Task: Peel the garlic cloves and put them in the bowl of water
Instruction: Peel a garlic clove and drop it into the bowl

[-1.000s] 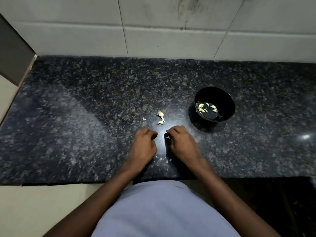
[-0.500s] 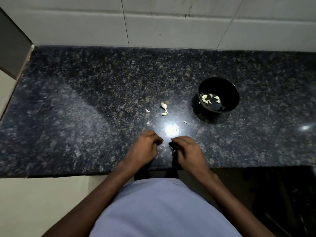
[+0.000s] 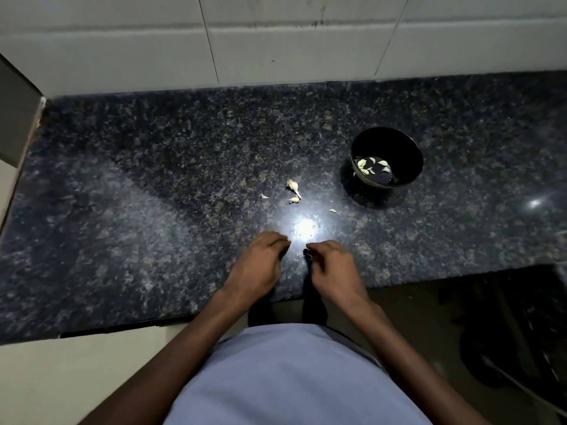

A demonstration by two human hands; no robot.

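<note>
Pale peeled cloves float in the black bowl beyond the right hand — both it and the left hand curl, contents hidden — with papery garlic bits just ahead.

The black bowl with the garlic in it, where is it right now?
In the head view the black bowl stands on the granite counter, ahead and right of the right hand.

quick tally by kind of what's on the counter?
Bowl: 1
Cloves in the bowl: about 6, small, count uncertain
Garlic pieces and skins on the counter: 4
Hands: 2
Total: about 13
</note>
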